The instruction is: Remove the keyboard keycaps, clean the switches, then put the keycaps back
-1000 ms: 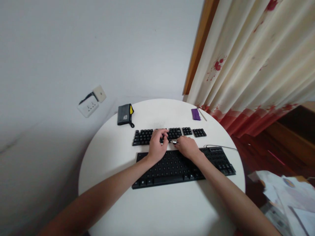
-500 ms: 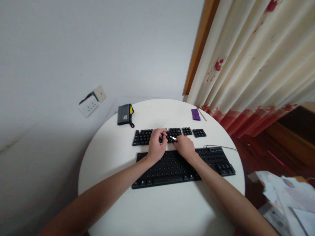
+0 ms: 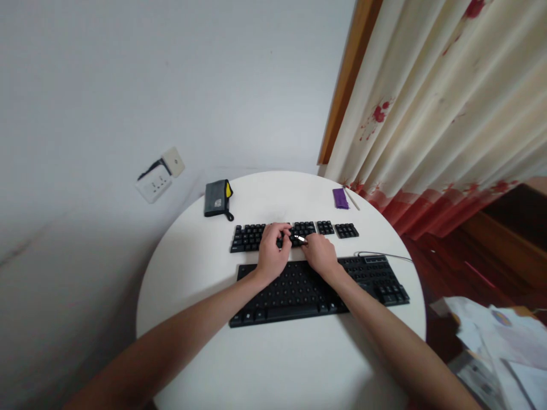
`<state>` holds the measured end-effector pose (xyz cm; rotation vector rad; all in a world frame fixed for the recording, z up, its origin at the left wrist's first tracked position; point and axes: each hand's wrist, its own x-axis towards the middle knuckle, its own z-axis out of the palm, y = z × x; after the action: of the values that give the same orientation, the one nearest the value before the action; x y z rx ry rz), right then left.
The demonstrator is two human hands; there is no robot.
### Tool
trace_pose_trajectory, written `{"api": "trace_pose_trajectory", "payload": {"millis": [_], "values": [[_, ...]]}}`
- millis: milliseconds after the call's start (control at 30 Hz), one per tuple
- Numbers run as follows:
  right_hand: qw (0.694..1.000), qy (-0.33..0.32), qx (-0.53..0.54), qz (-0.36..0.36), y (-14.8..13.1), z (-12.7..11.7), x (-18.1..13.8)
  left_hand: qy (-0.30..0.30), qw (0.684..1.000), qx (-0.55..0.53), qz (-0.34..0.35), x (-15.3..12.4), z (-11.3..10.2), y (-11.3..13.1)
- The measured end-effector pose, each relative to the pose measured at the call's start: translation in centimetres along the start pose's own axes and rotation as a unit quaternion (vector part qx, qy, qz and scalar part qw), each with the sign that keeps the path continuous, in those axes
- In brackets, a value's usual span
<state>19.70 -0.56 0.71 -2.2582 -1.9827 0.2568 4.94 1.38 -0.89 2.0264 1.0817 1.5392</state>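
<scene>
Both my hands are over a row of loose black keycaps [image 3: 248, 237] laid out on the white round table. My left hand [image 3: 273, 250] is curled with thumb and fingers drawn together; what they hold, if anything, is too small to make out. In my closed right hand [image 3: 320, 250] is a slim tool with a shiny metal tip [image 3: 299, 238], which points left at my left fingertips. Below my wrists lies a black keyboard [image 3: 294, 290] with most of its keycaps off; its bottom row and number pad still carry caps.
A grey pouch with yellow inside [image 3: 216, 198] lies at the table's back left. Back right are a folded purple cloth [image 3: 341, 198] and a thin stick [image 3: 352, 199]. A cable [image 3: 384, 254] runs off the right edge. Papers [image 3: 491, 336] are piled beyond the table, lower right.
Almost nothing differs. The metal-tipped tool in my right hand has tilted very slightly, and its tip catches less light.
</scene>
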Motion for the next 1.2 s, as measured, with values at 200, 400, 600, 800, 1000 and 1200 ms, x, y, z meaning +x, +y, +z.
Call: {"api": "trace_pose_trajectory", "payload": {"millis": [200,400,600,800,1000,1200], "values": [[0.999,0.029,0.034,-0.016,2.6,-2.0,-0.9,0.003,1.000,-0.001,0.002,0.0,-0.1,0.0],[0.976,0.069,0.158,-0.136,8.8,-3.9,-4.7,-0.003,1.000,-0.001,-0.004,0.0,0.0,-0.2],[0.974,-0.014,0.170,-0.150,12.0,-2.5,-9.8,-0.007,1.000,-0.003,-0.012,0.1,0.1,-0.3],[0.979,-0.024,0.147,-0.140,12.1,-1.6,-11.3,-0.018,1.000,0.010,-0.022,0.3,0.1,-0.4],[0.977,-0.021,0.126,-0.170,12.2,-0.8,-11.4,-0.024,0.999,0.010,-0.024,0.4,0.0,-0.3],[0.979,-0.015,0.049,-0.197,11.6,-0.8,-11.5,-0.032,0.999,0.005,-0.017,0.5,0.1,-0.2]]}}
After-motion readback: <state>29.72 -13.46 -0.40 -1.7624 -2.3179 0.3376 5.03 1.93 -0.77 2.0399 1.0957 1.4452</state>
